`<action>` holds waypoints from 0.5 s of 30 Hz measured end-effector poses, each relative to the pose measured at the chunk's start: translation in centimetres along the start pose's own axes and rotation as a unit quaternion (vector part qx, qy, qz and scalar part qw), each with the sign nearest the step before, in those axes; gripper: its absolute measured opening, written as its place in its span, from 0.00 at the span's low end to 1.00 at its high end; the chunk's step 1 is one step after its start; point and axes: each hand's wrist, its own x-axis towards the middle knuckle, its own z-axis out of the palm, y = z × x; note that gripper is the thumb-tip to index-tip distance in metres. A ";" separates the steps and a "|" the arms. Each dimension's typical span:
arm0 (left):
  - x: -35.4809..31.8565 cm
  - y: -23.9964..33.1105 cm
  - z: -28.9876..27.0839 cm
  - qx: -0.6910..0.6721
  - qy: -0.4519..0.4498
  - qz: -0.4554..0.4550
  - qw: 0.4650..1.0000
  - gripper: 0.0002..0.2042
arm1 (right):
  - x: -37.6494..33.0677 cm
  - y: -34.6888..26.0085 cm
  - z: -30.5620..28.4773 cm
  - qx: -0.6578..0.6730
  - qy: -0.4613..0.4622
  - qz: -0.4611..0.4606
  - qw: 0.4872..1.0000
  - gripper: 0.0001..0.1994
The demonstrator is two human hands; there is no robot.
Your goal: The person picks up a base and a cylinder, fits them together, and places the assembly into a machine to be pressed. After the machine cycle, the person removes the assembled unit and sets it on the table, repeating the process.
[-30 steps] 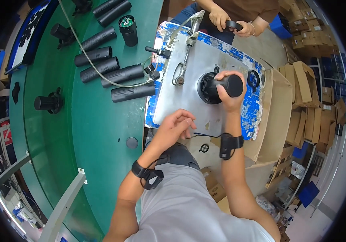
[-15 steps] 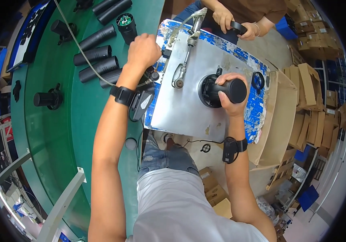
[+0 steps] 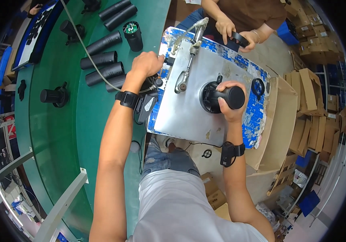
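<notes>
My right hand (image 3: pixel 233 107) is wrapped round a black cylindrical housing (image 3: pixel 234 97) with a wide ring-shaped base. The housing leans over the metal plate (image 3: pixel 177 115), its flat round cap toward me. My left hand (image 3: pixel 145 64) is closed at the plate's left edge, its fingertips beside a small black fitting (image 3: pixel 168 61); what the fingers hold, if anything, is hidden. Between the hands, a metal air cylinder (image 3: pixel 192 54) with a rod is mounted over the plate. A black ring (image 3: pixel 257 86) lies on the worn blue-and-white board, right of the housing.
Several black tubes (image 3: pixel 98 60) lie on the green bench (image 3: pixel 96 133), near an upright one with a circuit board (image 3: pixel 132 36). Another capped housing (image 3: pixel 54 95) sits farther left. Across the board, a co-worker's hands (image 3: pixel 237 34) hold a black ring. Right stands a cardboard box (image 3: pixel 275 129).
The whole view has shifted slightly, so the bench and plate sit lower in the picture. Both my hands keep their places at the plate. The co-worker's fingers have moved on the ring.
</notes>
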 end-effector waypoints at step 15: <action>-23.3 5.3 -8.1 -0.384 0.209 0.310 0.844 0.19 | 5.3 -16.5 7.6 0.179 -0.078 0.056 0.979 0.24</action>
